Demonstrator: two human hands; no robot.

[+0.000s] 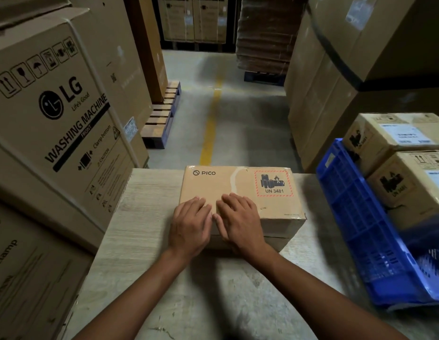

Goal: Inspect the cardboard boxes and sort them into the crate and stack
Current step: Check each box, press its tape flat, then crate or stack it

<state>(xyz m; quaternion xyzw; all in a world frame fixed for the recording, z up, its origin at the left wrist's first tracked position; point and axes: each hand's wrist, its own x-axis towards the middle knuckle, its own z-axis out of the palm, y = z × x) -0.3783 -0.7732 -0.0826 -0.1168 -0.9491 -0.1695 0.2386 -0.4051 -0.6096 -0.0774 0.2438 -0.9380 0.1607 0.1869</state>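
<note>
A brown cardboard box [240, 190] marked PICO, with a red-bordered UN 3481 battery label, lies on the pale wooden table [144, 241]. My left hand [190, 228] and my right hand [240, 222] rest side by side on the near part of its top, fingers spread flat, thumbs almost touching. To the right stands a blue plastic crate [355, 224], tilted, with two similar boxes in it: one toward the back [394, 133] and one nearer [414, 185].
Large LG washing machine cartons [56, 114] stand stacked against the table's left side. More tall cartons [336, 69] rise at the right. A concrete aisle with a yellow line [209, 128] runs ahead, with a wooden pallet [162, 114] on its left and stacked flat cardboard [262, 38] beyond.
</note>
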